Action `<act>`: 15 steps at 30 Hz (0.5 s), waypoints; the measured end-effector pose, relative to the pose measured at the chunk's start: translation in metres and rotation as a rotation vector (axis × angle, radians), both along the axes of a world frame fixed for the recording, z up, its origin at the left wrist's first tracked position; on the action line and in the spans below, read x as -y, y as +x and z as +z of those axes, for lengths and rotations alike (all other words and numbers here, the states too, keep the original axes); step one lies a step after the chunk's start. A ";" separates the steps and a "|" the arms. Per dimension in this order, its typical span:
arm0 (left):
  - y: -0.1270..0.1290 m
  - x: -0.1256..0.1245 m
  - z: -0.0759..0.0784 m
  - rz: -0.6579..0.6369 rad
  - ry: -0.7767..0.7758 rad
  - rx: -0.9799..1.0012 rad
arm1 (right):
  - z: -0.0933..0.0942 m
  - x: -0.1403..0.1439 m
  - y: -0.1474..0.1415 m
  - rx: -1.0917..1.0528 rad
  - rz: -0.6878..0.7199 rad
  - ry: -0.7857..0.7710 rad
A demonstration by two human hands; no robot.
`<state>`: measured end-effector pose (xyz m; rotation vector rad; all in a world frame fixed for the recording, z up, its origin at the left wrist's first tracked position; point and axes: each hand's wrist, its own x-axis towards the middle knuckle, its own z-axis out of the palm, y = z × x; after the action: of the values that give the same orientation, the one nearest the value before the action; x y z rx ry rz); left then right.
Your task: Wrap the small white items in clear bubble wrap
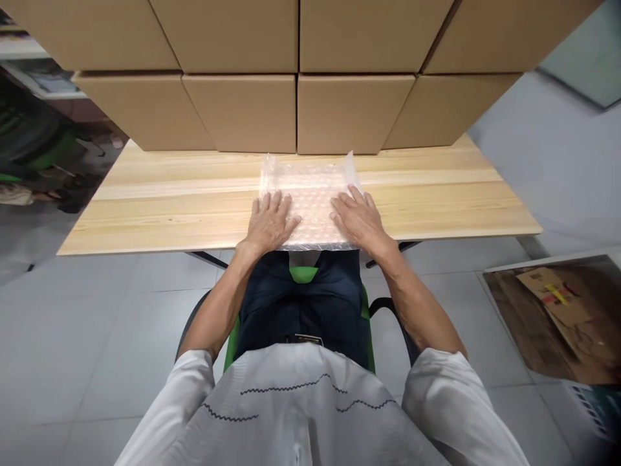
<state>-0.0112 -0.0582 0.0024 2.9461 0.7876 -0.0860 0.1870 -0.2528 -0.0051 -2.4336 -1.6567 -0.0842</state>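
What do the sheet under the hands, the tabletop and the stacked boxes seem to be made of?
The sheet looks like clear plastic bubble wrap: see-through, glossy, with rows of small round bubbles. The tabletop appears to be pale wood, matte, with long grain lines and plank seams, though it could be a laminate. The boxes look like plain brown cardboard, dull and smooth, with folded flap seams.

**What the person wears**

The person wears a light grey short-sleeved shirt (295,414) with thin dark wavy stitched lines running across the front. The sleeves (191,372) end above the elbows, leaving both forearms bare. Below the shirt are dark navy trousers (303,307), with a small metal buckle or clasp showing at the waist. The left hand (269,223) and right hand (359,220) are bare, without gloves.
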 end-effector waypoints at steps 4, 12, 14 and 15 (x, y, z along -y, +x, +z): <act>-0.001 -0.004 -0.001 -0.002 -0.015 0.001 | -0.005 0.020 0.023 0.016 -0.043 0.014; -0.001 -0.007 -0.004 0.009 -0.005 -0.001 | -0.009 0.048 0.062 -0.079 -0.241 0.085; -0.001 -0.008 -0.004 0.011 0.004 -0.001 | -0.006 0.050 0.065 -0.077 -0.279 0.078; -0.001 -0.008 -0.005 0.010 0.009 -0.004 | -0.004 0.051 0.066 -0.072 -0.300 0.076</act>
<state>-0.0124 -0.0503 -0.0021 2.9508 0.8059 -0.0879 0.2530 -0.3041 -0.0087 -2.5745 -1.2264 -0.0997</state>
